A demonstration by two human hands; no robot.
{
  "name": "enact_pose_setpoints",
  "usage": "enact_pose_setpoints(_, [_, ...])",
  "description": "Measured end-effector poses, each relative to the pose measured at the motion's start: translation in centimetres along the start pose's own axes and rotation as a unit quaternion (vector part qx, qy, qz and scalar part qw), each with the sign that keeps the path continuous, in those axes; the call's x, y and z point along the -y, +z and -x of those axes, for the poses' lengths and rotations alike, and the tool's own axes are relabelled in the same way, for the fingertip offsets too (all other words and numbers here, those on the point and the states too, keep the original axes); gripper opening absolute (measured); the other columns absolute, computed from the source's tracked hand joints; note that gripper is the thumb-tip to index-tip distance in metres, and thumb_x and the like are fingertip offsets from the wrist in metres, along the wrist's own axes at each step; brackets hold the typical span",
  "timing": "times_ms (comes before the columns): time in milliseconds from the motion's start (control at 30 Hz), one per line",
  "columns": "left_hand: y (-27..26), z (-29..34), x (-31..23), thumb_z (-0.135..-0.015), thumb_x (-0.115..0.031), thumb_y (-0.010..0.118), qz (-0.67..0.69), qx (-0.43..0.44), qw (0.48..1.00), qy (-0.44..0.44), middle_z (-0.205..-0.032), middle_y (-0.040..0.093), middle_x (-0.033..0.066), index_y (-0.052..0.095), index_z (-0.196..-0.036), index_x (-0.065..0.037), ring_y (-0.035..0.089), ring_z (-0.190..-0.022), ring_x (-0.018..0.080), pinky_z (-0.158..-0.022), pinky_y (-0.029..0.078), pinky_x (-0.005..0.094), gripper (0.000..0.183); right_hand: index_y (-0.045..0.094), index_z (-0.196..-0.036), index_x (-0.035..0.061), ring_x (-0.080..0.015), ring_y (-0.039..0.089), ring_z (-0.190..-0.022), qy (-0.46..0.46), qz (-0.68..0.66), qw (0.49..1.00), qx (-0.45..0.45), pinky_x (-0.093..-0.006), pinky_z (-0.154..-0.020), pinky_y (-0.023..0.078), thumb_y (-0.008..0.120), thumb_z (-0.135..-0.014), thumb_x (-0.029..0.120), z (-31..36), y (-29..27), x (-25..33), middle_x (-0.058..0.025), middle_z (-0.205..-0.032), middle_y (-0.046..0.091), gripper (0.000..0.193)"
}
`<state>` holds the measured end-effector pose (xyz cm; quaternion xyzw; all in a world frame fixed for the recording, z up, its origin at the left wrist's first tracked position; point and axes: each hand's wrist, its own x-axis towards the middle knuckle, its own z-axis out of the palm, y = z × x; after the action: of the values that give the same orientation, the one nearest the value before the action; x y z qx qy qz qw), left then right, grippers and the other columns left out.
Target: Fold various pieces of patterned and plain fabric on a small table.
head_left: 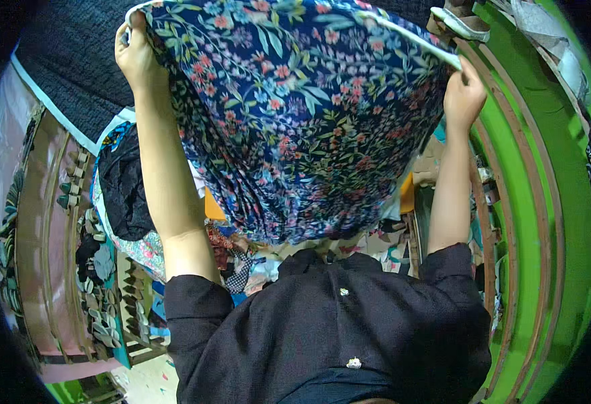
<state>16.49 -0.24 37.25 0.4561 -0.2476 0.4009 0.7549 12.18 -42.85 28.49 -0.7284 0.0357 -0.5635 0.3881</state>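
A large navy cloth with a floral print (295,114) hangs spread between my two raised hands. A pale edging runs along its upper border, and its lower part falls in gathers toward my chest. My left hand (137,57) is closed on the upper left corner. At the upper right, my right hand (465,94) pinches the other corner by the pale edging. The cloth hides most of what lies behind it. Whether it is a garment or a plain piece of fabric, I cannot tell.
A dark textured cloth with a pale border (73,74) hangs at the upper left. Below it is a bundled black cloth (123,182). Racks with several shoes (103,323) stand at left. Wooden rails (544,182) line the green wall (571,202) at right. Scraps of fabric (241,269) lie beneath the floral cloth.
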Motion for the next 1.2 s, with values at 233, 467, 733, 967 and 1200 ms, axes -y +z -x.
enact_pose_setpoints(233, [-4.1,1.8,8.7,-0.084,-0.017,0.060,-0.120,-0.120,0.982,-0.077,-0.072,0.056,0.0002,0.055,-0.082,-0.005,0.050,-0.062,0.0079,-0.057,0.041,0.0226,0.013,0.062,-0.090,-0.0052,-0.0245,0.062,-0.084,-0.022,-0.083,0.995,0.049,-0.0307,-0.077,0.046,0.052,-0.075,0.003,0.6,4.8,-1.4,-0.0165,-0.089,0.064,0.020])
enact_pose_setpoints(467, [-11.0,9.9,18.0,-0.084,-0.016,0.059,-0.244,-0.149,0.934,-0.212,-0.067,0.053,-0.0025,0.055,-0.081,-0.004,0.043,-0.055,0.0040,-0.050,0.035,0.0195,0.013,0.063,-0.083,0.0004,-0.0305,0.059,-0.084,0.011,0.018,0.986,0.167,-0.0366,-0.077,0.044,0.057,-0.076,0.012,8.3,9.9,-9.7,-0.0149,-0.088,0.063,0.015])
enact_pose_setpoints(733, [-17.7,18.9,25.8,-0.076,-0.013,0.066,-0.351,-0.172,0.873,-0.291,-0.088,0.054,0.0084,0.052,-0.094,0.001,0.051,-0.079,0.0149,-0.074,0.041,0.0267,0.027,0.065,-0.085,0.0085,-0.0291,0.050,-0.103,0.042,0.146,0.950,0.274,-0.0422,-0.090,0.033,0.060,-0.074,0.017,18.1,12.8,-11.8,-0.0100,-0.100,0.060,0.015])
enact_pose_setpoints(967, [-9.0,22.2,23.4,-0.069,-0.008,0.070,-0.411,0.082,0.842,-0.340,-0.083,0.058,0.0072,0.056,-0.092,-0.002,0.054,-0.074,0.0123,-0.067,0.046,0.0275,0.028,0.066,-0.087,0.0090,-0.0247,0.061,-0.078,0.164,0.129,0.896,0.392,-0.0453,-0.090,0.028,0.059,-0.078,0.021,23.5,13.0,-10.5,-0.0094,-0.083,0.065,0.016])
enact_pose_setpoints(1200, [-6.1,28.0,23.7,-0.066,-0.019,0.071,-0.320,0.448,0.770,-0.321,-0.093,0.063,0.0149,0.060,-0.106,-0.011,0.061,-0.080,0.0311,-0.068,0.048,0.0352,0.042,0.065,-0.087,0.0053,-0.0275,0.056,-0.057,0.122,-0.097,0.862,0.483,-0.0340,-0.056,0.045,0.063,-0.071,0.012,27.6,13.5,-8.6,-0.0150,-0.070,0.061,0.017])
